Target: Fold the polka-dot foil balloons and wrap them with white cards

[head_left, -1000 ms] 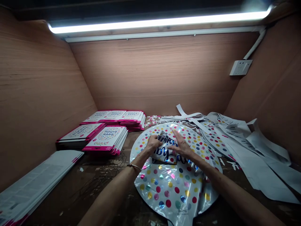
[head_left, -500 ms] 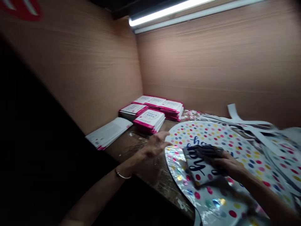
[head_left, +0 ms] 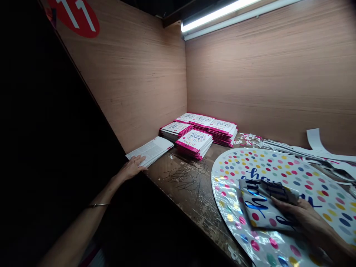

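Note:
My right hand (head_left: 308, 218) grips a folded foil balloon (head_left: 267, 204), silvery with blue lettering and coloured dots. It is held over a large round white sheet of flat foil balloons (head_left: 289, 165), dotted in many colours with dark blue script. At the left, my left hand (head_left: 132, 167) rests on the near end of a stack of flat printed white sleeves (head_left: 155, 148). Its fingers lie stretched over the top one, with the thumb by the stack's side edge. A thin bangle circles that wrist.
Several piles of finished pink-and-white packets (head_left: 194, 141) stand in the back corner. Loose dark threads (head_left: 186, 176) lie on the worn brown table (head_left: 191, 207). White strips (head_left: 328, 148) and paper scraps (head_left: 247, 139) lie along the back. Wooden panels (head_left: 261, 81) enclose the bench under a tube light.
My left hand has moved left, from beside the round balloons onto the stack of sleeves. My right hand still holds the folded balloon. The view has swung left.

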`<action>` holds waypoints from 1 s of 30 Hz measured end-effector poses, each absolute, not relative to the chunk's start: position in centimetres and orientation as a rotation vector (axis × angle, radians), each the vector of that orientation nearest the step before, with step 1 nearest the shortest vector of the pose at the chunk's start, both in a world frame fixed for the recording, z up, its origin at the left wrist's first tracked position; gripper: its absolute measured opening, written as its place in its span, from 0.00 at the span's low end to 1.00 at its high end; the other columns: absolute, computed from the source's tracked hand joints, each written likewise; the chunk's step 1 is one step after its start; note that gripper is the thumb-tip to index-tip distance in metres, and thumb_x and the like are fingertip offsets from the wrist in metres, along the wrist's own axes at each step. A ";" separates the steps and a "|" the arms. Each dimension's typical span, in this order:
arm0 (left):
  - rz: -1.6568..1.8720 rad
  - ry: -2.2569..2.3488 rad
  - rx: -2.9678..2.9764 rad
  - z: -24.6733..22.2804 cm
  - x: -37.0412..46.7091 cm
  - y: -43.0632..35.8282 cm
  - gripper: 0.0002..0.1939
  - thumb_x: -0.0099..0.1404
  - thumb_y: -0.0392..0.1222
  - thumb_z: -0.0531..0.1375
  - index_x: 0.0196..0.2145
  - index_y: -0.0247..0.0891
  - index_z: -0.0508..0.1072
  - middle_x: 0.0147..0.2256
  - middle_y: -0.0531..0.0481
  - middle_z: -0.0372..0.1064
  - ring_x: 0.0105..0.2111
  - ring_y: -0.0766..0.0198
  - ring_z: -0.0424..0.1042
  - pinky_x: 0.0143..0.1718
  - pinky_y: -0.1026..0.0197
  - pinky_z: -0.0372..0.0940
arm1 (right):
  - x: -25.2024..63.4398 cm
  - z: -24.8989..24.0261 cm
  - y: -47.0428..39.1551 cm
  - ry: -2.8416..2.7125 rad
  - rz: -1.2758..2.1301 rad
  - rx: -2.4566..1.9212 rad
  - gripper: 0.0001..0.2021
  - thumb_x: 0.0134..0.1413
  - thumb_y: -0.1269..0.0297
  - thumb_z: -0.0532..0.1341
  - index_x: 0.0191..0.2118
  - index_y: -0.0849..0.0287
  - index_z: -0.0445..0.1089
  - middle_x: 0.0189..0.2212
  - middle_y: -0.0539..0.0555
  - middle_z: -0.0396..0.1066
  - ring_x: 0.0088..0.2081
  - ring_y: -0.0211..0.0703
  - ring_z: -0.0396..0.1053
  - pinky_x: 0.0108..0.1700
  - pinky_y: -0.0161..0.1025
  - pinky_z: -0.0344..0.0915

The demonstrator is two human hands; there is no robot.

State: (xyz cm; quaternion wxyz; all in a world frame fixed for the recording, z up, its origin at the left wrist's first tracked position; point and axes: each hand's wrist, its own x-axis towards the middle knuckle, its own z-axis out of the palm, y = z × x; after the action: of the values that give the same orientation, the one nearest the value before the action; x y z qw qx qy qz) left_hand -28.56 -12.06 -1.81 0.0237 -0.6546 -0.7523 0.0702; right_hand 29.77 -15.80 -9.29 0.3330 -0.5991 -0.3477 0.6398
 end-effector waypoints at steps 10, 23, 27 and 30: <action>0.090 -2.065 -1.906 3.7 -25.2 -14.2 0.21 0.60 0.35 0.40 0.44 0.28 0.67 0.36 0.39 0.71 0.35 0.50 0.72 0.34 0.54 0.65 | 28.3 -8.3 -15.5 -0.702 1.323 -1.403 0.16 0.31 0.65 0.70 0.33 0.61 0.73 0.28 0.54 0.75 0.28 0.43 0.72 0.26 0.33 0.69; -0.161 -0.461 -2.882 -4.5 3.0 -18.1 0.15 0.66 0.39 0.46 0.43 0.29 0.68 0.44 0.33 0.67 0.48 0.46 0.65 0.43 0.47 0.64 | 40.2 -5.3 -19.3 -0.164 0.307 -1.206 0.16 0.27 0.66 0.69 0.30 0.59 0.70 0.36 0.51 0.74 0.42 0.48 0.70 0.43 0.41 0.71; -0.031 -0.365 -3.097 -2.5 7.1 -16.8 0.20 0.66 0.53 0.48 0.34 0.33 0.68 0.35 0.40 0.67 0.39 0.53 0.66 0.39 0.51 0.63 | 40.1 -6.7 -22.3 -0.125 0.392 -1.247 0.16 0.23 0.67 0.70 0.27 0.60 0.71 0.29 0.50 0.74 0.38 0.48 0.71 0.38 0.42 0.72; -0.194 -0.054 -3.209 -2.4 11.4 -15.8 0.16 0.67 0.49 0.48 0.35 0.34 0.66 0.36 0.43 0.64 0.38 0.58 0.63 0.40 0.56 0.60 | 39.3 -7.7 -23.5 -0.139 0.427 -1.298 0.16 0.24 0.67 0.70 0.28 0.61 0.71 0.27 0.50 0.74 0.37 0.48 0.72 0.37 0.41 0.72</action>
State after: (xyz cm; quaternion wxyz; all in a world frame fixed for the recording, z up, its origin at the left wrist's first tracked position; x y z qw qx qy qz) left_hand 11.44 -15.80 -2.42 -0.0370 -0.9974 -0.0168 -0.0602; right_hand 39.27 -23.54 -7.73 0.7732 -0.5994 -0.0642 0.1970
